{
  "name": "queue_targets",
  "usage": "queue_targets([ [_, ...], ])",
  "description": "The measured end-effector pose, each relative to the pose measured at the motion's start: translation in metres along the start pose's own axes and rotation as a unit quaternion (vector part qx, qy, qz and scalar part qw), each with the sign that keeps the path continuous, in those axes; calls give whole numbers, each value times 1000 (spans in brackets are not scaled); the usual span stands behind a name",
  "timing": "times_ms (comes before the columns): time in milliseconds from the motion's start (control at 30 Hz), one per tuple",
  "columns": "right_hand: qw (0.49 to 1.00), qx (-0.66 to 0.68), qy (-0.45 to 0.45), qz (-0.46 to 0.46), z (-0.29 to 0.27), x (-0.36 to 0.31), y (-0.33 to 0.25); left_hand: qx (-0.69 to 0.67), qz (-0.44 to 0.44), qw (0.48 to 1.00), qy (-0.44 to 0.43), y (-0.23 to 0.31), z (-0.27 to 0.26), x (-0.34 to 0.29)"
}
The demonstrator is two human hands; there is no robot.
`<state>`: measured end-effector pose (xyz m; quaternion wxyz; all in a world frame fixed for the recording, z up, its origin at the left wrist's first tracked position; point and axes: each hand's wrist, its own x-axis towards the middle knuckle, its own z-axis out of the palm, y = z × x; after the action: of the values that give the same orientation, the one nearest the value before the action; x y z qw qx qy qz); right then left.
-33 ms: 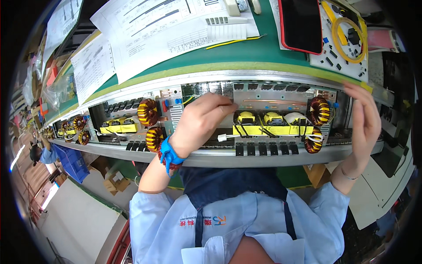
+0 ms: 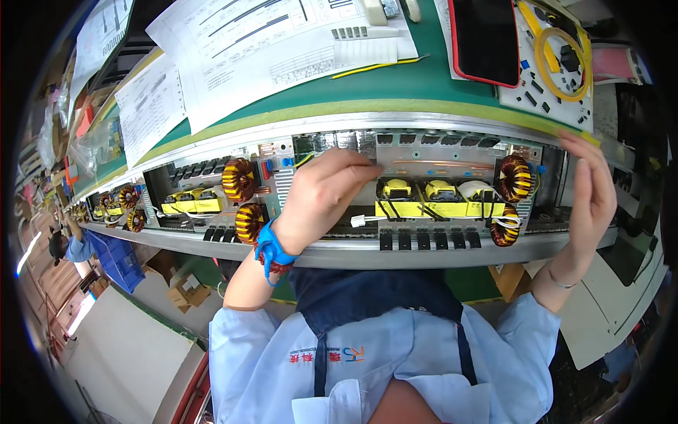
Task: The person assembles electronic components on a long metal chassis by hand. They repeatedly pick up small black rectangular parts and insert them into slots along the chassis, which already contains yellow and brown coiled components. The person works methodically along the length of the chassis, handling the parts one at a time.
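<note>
In front of me a circuit board (image 2: 441, 157) lies in the metal-railed conveyor line. It carries a row of yellow-wrapped transformers (image 2: 438, 209), black-and-yellow toroid coils (image 2: 515, 178) at its right end and black parts along both long sides. My left hand (image 2: 328, 189), with a blue wrist strap (image 2: 272, 253), is closed in a pinch at the board's left edge; whatever its fingertips hold is hidden. A white connector (image 2: 359, 221) on leads lies just below that hand. Off the board's right end, my right hand (image 2: 592, 187) is raised above the rail with fingers stretched out, holding nothing visible.
More boards with coils (image 2: 239, 180) stand on the line to the left. Behind the rail, a green bench holds paper drawings (image 2: 282, 49), a yellow-green wire (image 2: 381, 66), a red-edged phone (image 2: 485, 42) and a white tray (image 2: 519, 102) of small parts. A blue crate (image 2: 116, 261) stands lower left.
My right hand has shifted very slightly to the right. My left hand keeps its pinch at the board's left edge.
</note>
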<state>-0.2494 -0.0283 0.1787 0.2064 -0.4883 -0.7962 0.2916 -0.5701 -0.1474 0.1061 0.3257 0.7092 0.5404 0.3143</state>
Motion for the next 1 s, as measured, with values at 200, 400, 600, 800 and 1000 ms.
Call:
queue_targets([
  [200, 983, 68, 154, 70, 12, -13, 56, -108, -193, 975, -21, 15, -2, 12],
  [400, 982, 65, 163, 72, 15, -14, 66, -90, -193, 977, -31, 14, 4, 16],
  [600, 983, 69, 155, 64, 15, -15, 67, -74, -193, 978, -39, 18, 2, 17],
  [800, 983, 84, 151, 60, 15, -16, 68, -76, -199, 976, -44, 20, 2, 19],
  [1000, 984, 88, 146, 53, 15, -16, 69, -53, -192, 977, -76, 17, 0, 22],
])
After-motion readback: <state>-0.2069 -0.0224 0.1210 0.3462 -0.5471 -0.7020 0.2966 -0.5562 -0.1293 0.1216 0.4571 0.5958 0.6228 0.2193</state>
